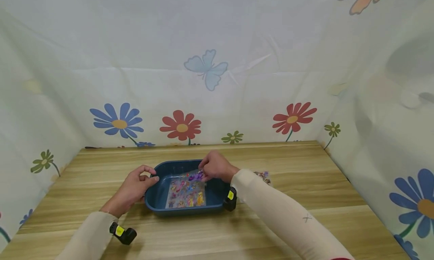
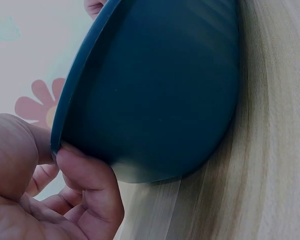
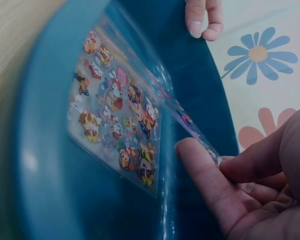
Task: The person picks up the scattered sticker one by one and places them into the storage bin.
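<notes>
A dark blue plastic basin [image 1: 188, 211] with rounded corners stands on the wooden table. My left hand [image 1: 135, 186] pinches its left rim between thumb and fingers, seen closely in the left wrist view on the basin's wall [image 2: 155, 90]. Inside the basin, a clear sheet of colourful cartoon stickers [image 3: 115, 115] lies flat. My right hand [image 1: 217, 167] is over the basin's far right part, pinching the corner of another clear sticker sheet [image 3: 190, 122] between thumb and fingers. That sheet slants up from the basin and shows nearly edge-on in the right wrist view.
Beyond the right forearm, a patterned sticker sheet [image 1: 263, 176] lies on the wooden table [image 1: 305, 177], partly hidden by the sleeve. A white curtain [image 1: 237, 101] printed with flowers and butterflies hangs behind the table and along both sides.
</notes>
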{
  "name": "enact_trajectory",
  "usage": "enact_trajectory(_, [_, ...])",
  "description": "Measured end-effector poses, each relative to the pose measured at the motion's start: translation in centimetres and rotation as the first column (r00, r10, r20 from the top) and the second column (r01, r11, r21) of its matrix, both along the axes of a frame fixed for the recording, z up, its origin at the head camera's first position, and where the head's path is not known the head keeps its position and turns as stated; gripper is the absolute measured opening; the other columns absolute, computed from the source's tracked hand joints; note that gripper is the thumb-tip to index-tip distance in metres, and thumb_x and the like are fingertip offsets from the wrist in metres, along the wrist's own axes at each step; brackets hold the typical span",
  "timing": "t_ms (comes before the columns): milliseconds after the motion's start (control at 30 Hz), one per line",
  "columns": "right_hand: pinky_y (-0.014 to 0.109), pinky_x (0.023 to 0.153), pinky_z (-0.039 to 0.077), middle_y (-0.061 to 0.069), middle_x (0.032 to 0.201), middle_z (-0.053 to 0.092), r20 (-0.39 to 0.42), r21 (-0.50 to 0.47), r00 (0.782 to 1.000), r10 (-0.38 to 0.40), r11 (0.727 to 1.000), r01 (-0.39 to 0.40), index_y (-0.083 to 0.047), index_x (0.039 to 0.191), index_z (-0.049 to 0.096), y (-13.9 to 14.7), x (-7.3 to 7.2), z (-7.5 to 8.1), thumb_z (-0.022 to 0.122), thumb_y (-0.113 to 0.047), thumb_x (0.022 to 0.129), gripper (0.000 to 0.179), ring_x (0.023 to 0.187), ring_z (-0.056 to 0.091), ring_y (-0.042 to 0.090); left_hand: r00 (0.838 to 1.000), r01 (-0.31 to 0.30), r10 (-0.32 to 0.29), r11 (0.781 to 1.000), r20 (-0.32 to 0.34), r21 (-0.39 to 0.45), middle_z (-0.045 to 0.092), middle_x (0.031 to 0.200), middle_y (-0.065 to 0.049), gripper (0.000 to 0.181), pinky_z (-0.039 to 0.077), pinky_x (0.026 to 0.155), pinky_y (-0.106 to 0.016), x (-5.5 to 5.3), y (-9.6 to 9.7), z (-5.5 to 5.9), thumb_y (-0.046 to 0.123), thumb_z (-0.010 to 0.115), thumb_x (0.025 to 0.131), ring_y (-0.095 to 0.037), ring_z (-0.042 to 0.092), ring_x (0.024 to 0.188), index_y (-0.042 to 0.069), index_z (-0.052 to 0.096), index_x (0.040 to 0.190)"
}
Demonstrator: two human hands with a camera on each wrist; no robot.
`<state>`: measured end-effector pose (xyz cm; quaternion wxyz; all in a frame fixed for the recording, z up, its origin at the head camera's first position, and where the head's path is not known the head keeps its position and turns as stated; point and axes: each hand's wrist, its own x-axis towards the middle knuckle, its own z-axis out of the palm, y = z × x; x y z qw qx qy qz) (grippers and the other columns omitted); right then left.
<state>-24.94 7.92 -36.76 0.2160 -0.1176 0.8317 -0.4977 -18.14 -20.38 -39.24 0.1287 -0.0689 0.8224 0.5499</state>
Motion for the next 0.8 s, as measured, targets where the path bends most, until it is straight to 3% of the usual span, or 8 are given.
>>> enact_trajectory(200, [0.034, 0.069, 0.063, 0.019, 0.095, 0.076, -0.008, 0.031, 1.0, 0.015, 0.999, -0.015, 0.013, 0.114, 0.073, -0.2, 0.07, -0.16, 0.061, 0.01, 0.088, 0.029, 0.064, 0.069, 0.014, 1.0, 0.001, -0.001, 1.0, -0.004, -0.006, 0.06, 0.093, -0.011, 0.03, 0.058, 0.06, -0.032, 0.01, 0.04, -0.01, 0.019, 0.058, 0.108, -0.023, 0.064, 0.074, 0.006, 0.047, 0.132])
enact_trajectory(467, [0.027, 0.063, 0.061, 0.022, 0.111, 0.076, 0.007, 0.091, 1.0, -0.003, 0.996, 0.003, 0.011, 0.114, 0.074, -0.32, 0.18, -0.27, 0.065, 0.01, 0.087, 0.028, 0.07, 0.072, 0.018, 1.0, 0.002, -0.003, 1.0, -0.002, -0.005, 0.06, 0.094, -0.011, 0.03, 0.059, 0.06, -0.033, 0.01, 0.04, 0.03, 0.018, 0.057, 0.108, -0.023, 0.064, 0.075, 0.005, 0.046, 0.133])
enact_trajectory(800, [0.028, 0.063, 0.062, 0.019, 0.101, 0.078, 0.005, 0.115, 1.0, -0.007, 0.993, 0.006, 0.01, 0.111, 0.076, -0.22, 0.4, -0.42, 0.063, 0.009, 0.087, 0.027, 0.066, 0.071, 0.015, 1.0, 0.0, 0.0, 1.0, 0.001, -0.018, 0.06, 0.095, -0.013, 0.029, 0.058, 0.059, -0.031, -0.07, 0.06, 0.01, 0.018, 0.057, 0.108, -0.024, 0.063, 0.075, 0.006, 0.047, 0.132])
